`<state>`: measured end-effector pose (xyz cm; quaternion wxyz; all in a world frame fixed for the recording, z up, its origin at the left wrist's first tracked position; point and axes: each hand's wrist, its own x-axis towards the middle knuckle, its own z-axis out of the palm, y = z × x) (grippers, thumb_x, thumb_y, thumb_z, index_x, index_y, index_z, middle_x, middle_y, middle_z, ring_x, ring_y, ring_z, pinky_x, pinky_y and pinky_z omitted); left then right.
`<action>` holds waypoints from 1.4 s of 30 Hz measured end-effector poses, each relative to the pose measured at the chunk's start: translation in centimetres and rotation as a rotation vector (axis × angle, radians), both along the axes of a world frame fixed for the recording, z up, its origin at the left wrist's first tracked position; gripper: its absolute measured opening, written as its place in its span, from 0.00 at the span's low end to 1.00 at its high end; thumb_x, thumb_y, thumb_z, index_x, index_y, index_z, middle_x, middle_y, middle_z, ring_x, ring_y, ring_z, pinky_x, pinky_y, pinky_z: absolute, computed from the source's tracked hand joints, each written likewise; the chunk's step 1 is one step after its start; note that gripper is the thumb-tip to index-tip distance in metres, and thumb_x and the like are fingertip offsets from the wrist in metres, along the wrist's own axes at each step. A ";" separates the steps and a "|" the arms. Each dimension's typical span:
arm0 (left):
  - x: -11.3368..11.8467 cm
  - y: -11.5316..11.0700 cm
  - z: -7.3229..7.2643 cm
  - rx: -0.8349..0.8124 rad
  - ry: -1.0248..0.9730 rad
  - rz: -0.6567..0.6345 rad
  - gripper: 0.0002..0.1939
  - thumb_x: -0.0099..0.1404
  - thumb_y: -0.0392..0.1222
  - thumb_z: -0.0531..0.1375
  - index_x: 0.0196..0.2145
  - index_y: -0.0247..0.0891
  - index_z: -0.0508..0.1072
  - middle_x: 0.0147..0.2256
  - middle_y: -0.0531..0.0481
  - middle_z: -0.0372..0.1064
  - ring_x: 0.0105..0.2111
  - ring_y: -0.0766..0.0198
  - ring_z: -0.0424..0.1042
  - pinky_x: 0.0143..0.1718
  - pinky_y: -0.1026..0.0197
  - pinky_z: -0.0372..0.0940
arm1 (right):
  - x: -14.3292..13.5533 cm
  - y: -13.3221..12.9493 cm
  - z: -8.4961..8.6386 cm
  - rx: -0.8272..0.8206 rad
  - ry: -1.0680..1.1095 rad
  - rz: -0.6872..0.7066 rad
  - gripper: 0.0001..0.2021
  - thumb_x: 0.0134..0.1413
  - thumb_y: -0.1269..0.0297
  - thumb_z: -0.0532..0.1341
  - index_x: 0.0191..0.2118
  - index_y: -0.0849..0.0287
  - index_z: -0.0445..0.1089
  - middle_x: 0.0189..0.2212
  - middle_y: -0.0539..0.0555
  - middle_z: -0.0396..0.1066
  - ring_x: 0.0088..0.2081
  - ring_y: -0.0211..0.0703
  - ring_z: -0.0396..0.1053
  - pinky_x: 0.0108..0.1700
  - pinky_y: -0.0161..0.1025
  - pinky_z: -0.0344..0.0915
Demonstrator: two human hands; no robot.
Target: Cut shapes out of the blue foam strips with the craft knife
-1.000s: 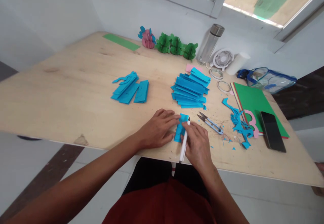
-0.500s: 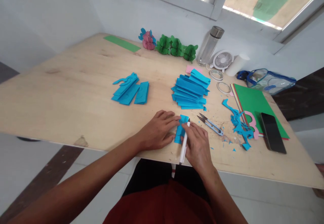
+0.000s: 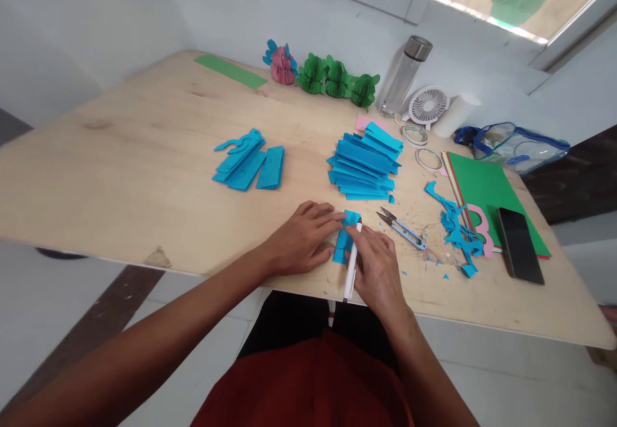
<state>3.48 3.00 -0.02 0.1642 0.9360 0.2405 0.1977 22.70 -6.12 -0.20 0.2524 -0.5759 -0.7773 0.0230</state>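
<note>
**Pen on a folded blue piece at the table's near edge**

Everything sits around the folded blue piece, which lies flat on the wooden table close to its near edge. Just right of it rest small snips, blades toward the piece, and beyond them a litter of blue scraps. Farther right lie a green sheet and a dark phone. Straight behind the piece stands a stack of folded blue strips; a smaller lot of blue strips lies well off to its left. Nothing lies between the hands and the piece.

The left hand lies palm down on the table, fingers gently spread, fingertips pressing the piece's upper left edge. The right hand comes in from the right, fingers pinching a white pen. The pen slants back toward the person, its tip resting on the top of the piece.
</note>
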 end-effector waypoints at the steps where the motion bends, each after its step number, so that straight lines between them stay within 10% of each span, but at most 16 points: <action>1: 0.0 0.0 0.0 -0.001 0.007 -0.002 0.22 0.65 0.42 0.54 0.56 0.37 0.67 0.60 0.40 0.66 0.60 0.46 0.59 0.61 0.41 0.53 | 0.0 0.0 0.0 -0.002 0.001 0.001 0.25 0.55 0.76 0.55 0.60 0.58 0.66 0.52 0.62 0.74 0.58 0.54 0.67 0.57 0.52 0.59; 42: -0.1 0.2 -0.8 0.015 0.030 0.013 0.20 0.66 0.43 0.55 0.54 0.38 0.68 0.60 0.43 0.66 0.60 0.47 0.59 0.61 0.42 0.51 | 0.0 0.0 0.2 -0.023 -0.017 0.009 0.26 0.55 0.77 0.55 0.60 0.57 0.65 0.53 0.60 0.73 0.60 0.53 0.65 0.58 0.52 0.57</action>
